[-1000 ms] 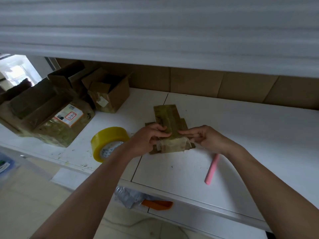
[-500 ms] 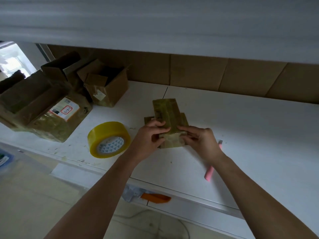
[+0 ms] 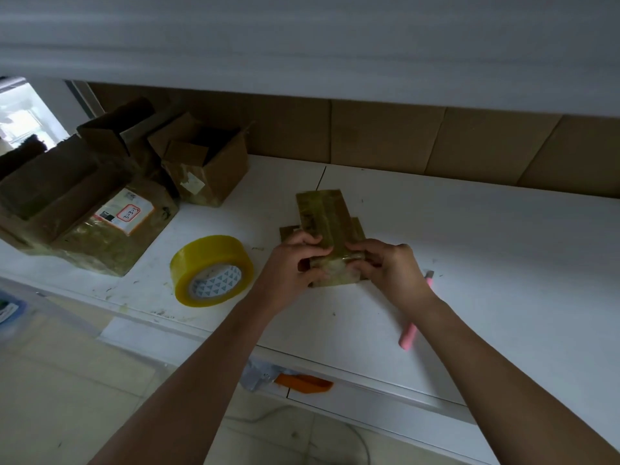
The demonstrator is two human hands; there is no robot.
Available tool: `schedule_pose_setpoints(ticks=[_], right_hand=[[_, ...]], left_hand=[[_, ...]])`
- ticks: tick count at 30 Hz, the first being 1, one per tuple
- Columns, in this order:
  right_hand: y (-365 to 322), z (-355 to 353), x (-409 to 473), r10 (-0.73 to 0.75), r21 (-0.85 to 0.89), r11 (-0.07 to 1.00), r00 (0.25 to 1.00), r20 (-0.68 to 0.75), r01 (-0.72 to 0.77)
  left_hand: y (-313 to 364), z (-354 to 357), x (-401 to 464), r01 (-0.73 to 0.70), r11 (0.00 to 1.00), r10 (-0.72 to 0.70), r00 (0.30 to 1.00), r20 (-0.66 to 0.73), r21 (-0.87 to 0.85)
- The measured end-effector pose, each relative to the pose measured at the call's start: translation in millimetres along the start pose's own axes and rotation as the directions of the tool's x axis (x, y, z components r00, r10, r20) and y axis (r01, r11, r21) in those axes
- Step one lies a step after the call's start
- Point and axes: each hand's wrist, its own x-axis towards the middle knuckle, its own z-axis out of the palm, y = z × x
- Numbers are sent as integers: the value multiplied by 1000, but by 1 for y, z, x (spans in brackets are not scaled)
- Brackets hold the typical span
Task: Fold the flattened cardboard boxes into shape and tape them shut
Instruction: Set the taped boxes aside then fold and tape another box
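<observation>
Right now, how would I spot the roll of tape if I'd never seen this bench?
Start at the white table. The tape roll lies near its front edge, between the labelled cardboard box and the person's left hand. It is the only round, bright yellow thing there.

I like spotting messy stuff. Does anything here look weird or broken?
Yes. The small cardboard box held by the left hand and right hand looks worn, covered in old wrinkled tape. The white table has dark scuffs.
</observation>
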Motion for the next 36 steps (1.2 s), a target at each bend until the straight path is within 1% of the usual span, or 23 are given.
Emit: schedule_pose_setpoints(ticks=[3,5,8,11,13,16,18,20,24,27,28,30,32,36], right_hand=[[-5,9,0,-54,-86,995,995,-81,47],[-6,10,-2,-26,-98,995,995,-94,17],[-7,3,-1,25,-28,999,999,-38,-27],[-9,0,0,14,-44,999,999,29,-13],[-7,1,-1,28,-57,998,999,19,-27],[-5,6,-2,47,-32,998,998,-29,-48],[-6,11,-2,36,-68,997,998,-54,-40],[-8,14,-1,36,-108,993,997,-65,-43],[-9,12,-2,34,-108,993,997,-64,-40],[-10,9,-1,34,-102,994,997,-67,-40],[-10,8,-1,41,-94,994,997,-68,-47],[-11,7,-2,55,-67,996,996,-72,-60],[-10,5,-2,65,-43,997,997,-50,-67],[-7,0,2,69,-4,998,997,19,-68]], left_hand=[[1,5,2,-2,998,6,998,-64,65],[2,7,1,1,997,5,997,-77,79],[-1,3,-1,-3,999,3,1000,-5,35],[-6,-2,-3,-16,1000,16,997,79,10],[-6,-3,-4,-2,1000,3,996,92,-4],[-5,0,-4,-3,999,2,999,41,35],[-3,3,-3,8,999,-8,1000,-1,47],[0,3,-2,28,999,-28,1000,-11,43],[8,-1,-4,-9,999,3,994,106,52],[7,-4,-7,24,1000,-27,981,192,19],[7,-4,-7,25,1000,-27,982,186,12],[7,-5,-5,-15,1000,14,991,131,7],[6,-8,-2,-40,999,36,993,111,30],[1,-18,6,-51,995,32,977,209,88]])
